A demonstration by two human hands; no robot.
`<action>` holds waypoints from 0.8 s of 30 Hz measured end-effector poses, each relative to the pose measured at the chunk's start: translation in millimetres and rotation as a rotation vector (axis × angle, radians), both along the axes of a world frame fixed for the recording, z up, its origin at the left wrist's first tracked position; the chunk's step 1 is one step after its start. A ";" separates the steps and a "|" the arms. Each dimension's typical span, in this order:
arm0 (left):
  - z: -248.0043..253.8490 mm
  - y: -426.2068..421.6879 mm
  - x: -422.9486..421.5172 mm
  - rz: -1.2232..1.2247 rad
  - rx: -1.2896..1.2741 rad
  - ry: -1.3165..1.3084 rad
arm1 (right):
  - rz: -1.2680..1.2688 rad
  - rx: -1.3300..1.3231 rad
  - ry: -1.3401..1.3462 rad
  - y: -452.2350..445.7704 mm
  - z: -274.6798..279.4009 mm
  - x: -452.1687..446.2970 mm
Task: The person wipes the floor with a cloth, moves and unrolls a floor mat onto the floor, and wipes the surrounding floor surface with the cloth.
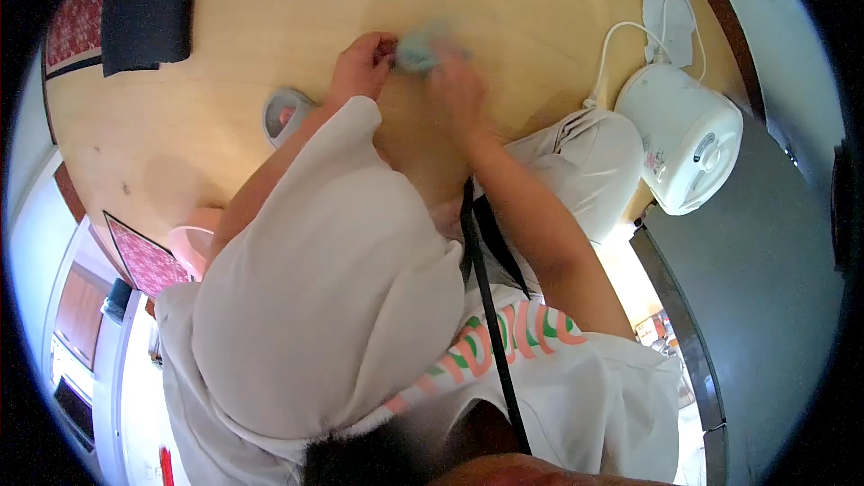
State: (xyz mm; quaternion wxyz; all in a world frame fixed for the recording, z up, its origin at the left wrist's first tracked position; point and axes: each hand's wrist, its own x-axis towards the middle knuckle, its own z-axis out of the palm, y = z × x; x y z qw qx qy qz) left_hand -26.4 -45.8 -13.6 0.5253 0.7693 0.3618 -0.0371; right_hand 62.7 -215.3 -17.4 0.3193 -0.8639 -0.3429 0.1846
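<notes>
Grip too blurred to tell; my left hand and right hand flanked the teal item. Seemed two-handed handling; next move called for steadiness.

Pale teal item: smeared by blur, its kind impossible to tell.
Right hand: blurred, its fingers indistinct against the item.
Left hand: fingertips dark; whether they touch the item cannot be told.
Grey dish: partly covered by the left forearm; reddish contents unclear.
Pink container: partly behind that forearm.
Black mat: cut off at the top edge.
</notes>
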 end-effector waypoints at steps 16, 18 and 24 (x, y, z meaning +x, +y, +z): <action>3.9 -9.9 -12.0 -0.261 0.239 0.043 | -0.858 -0.011 0.228 -72.1 -42.3 2.6; 5.2 -19.7 -6.6 -0.415 0.402 0.029 | -0.552 -0.058 0.133 -24.4 4.3 -15.4; -27.0 -18.9 -4.3 -0.394 0.438 -0.092 | -0.186 -0.196 0.103 -30.9 -15.5 21.7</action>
